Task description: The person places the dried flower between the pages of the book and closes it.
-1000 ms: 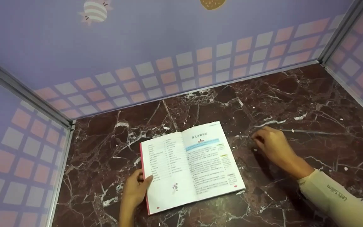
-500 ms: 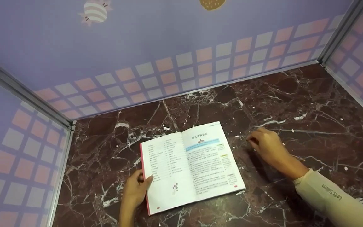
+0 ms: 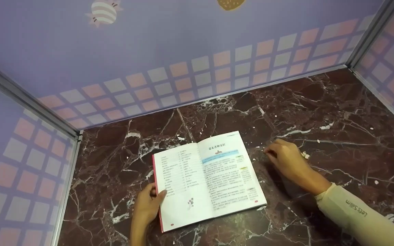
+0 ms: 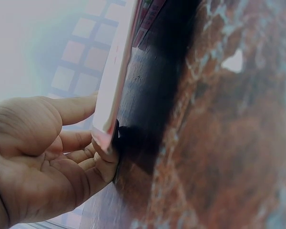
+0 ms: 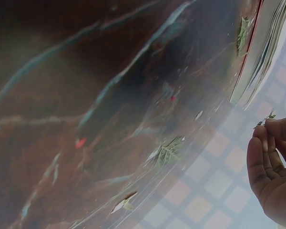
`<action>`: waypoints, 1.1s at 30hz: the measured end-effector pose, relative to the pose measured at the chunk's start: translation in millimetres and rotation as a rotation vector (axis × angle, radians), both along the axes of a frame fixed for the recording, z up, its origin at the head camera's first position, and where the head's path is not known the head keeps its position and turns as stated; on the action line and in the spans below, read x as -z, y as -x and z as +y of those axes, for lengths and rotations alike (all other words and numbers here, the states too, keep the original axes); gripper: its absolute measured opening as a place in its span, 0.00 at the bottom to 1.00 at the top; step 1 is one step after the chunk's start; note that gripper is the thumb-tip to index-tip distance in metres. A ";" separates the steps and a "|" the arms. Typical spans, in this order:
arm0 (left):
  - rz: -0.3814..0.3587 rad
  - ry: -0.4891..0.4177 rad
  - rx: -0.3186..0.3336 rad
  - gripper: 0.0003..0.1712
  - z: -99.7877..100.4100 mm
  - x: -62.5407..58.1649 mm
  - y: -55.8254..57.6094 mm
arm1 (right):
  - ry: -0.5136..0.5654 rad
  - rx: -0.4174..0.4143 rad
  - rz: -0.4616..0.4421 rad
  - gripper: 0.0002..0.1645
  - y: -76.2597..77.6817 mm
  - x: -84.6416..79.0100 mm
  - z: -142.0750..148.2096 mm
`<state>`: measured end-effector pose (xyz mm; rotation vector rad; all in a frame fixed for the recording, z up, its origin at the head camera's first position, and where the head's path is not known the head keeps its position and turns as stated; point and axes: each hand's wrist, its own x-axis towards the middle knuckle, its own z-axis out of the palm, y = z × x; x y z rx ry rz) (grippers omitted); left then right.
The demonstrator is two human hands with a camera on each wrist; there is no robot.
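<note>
An open book with printed white pages and a red cover edge lies on the marble table. At its lower left edge, my left hand grips the book, thumb on the page and fingers underneath. The left wrist view shows the left hand with the book's edge between thumb and fingers, slightly raised. To the right of the book, my right hand hovers above the table. In the right wrist view, the thumb and fingertips of this hand pinch a tiny dried sprig.
Dried leaf pieces and a pale petal-like bit lie on the tabletop. A pale yellowish scrap sits beside the right wrist, and small white flecks are scattered around. Purple checkered wall panels enclose the table's back and sides.
My right hand has moved left, closer to the book, and the pale yellowish scrap behind it has come into view. The left hand and the book have stayed in place.
</note>
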<state>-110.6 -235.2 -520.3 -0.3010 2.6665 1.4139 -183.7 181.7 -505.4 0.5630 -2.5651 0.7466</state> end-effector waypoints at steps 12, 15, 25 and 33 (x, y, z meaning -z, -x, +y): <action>0.019 0.006 0.000 0.24 -0.9 -0.2 -0.7 | 0.011 -0.032 0.033 0.07 -0.4 2.1 -11.6; 0.019 -0.003 0.003 0.24 -1.1 -0.6 -0.6 | 0.019 -0.040 0.026 0.08 -0.2 2.5 -14.4; 0.010 0.009 0.004 0.25 -1.2 -0.5 0.5 | 0.012 -0.022 -0.021 0.06 -1.2 0.9 -25.2; 0.006 0.022 -0.006 0.24 -0.1 -0.6 -0.2 | 0.010 -0.019 -0.033 0.07 -2.3 0.7 -31.7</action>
